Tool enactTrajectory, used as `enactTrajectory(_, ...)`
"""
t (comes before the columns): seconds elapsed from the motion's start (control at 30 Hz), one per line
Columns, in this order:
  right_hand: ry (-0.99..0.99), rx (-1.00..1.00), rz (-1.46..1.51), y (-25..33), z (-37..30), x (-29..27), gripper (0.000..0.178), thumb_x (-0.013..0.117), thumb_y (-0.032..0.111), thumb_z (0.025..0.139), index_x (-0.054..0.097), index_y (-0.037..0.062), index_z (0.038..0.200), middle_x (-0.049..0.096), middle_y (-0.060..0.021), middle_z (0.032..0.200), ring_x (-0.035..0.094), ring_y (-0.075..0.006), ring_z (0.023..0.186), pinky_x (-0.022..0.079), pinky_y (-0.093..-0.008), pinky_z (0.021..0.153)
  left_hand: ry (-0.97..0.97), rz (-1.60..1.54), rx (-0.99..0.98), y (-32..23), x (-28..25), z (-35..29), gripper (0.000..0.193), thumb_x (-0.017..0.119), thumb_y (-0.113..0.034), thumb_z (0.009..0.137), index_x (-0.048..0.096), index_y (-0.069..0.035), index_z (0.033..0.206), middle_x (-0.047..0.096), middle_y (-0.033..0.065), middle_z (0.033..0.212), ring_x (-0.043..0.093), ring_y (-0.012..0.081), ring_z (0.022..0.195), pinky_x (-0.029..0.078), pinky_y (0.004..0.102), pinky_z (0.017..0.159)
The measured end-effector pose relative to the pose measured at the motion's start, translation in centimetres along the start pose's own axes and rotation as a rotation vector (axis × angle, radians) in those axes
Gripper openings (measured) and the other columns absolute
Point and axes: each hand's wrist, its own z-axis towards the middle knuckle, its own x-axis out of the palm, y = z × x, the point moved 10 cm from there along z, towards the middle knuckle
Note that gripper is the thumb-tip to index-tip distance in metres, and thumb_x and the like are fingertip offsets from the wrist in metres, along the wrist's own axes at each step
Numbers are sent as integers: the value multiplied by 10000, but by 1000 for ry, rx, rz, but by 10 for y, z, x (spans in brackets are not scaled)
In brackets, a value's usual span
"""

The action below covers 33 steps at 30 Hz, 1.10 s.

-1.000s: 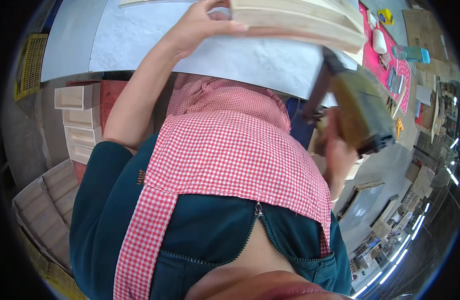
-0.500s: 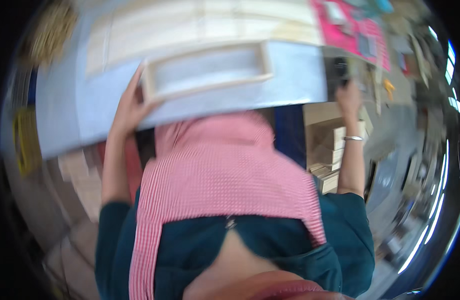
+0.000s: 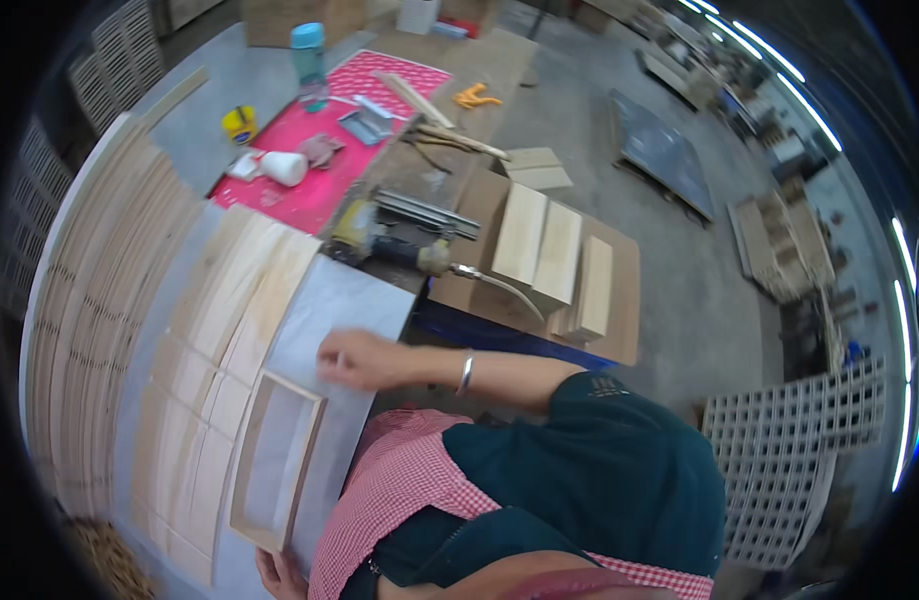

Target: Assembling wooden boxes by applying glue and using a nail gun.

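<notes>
Since the earlier frame, our right hand point(image 3: 365, 360) has moved away from the yellow-and-black power tool point(image 3: 398, 252). From our head view, this hand is over the pale grey smooth counter point(image 3: 355, 300), just beside the shallow rectangular pale-wood frame point(image 3: 305, 452); its fingers are bent and blurred, and we cannot tell whether they hold anything. Our left hand point(image 3: 283, 576) is at the frame's near end, cut by the lower edge, and we cannot tell whether its fingers grip the wood or only touch it. The frame lies on the counter, alongside flat pale-wood panels point(image 3: 242, 280). Past the panels we see a white plastic bottle point(image 3: 283, 168) lying on a bright pink patterned sheet point(image 3: 278, 212).
</notes>
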Motion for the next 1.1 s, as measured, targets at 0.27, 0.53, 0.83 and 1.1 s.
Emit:
enactTrajectory(0.27,109,204,284,-8,-13,34,173,658,189,905,661,17,923,651,-85,783,579,-207,646,482,-301,609,102,303,-162,-31,13,-7,495,651,-179,941,520,-22,1391,608,164,1270,587,278,1089,468,375,953)
enactTrajectory(0.53,235,340,395,-16,-6,40,170,664,180,881,651,13,909,655,-78,783,572,-194,561,494,-286,511,377,438,219,-40,2,54,452,651,-97,923,547,-14,1355,640,140,1187,611,244,1004,500,340,893)
enactTrajectory(0.83,327,379,372,-20,-3,48,163,651,181,874,654,23,911,672,-92,818,598,-202,547,498,-298,494,793,448,986,-34,-4,63,464,650,-60,909,541,-10,1358,640,159,1190,618,277,1038,524,358,894)
enactTrajectory(1.1,293,178,20,-12,0,33,283,713,298,870,671,32,959,697,-93,845,634,-242,633,525,-344,630,898,264,1194,-28,-37,-7,520,661,-36,901,497,-12,1394,598,179,1264,615,296,1076,541,391,909)
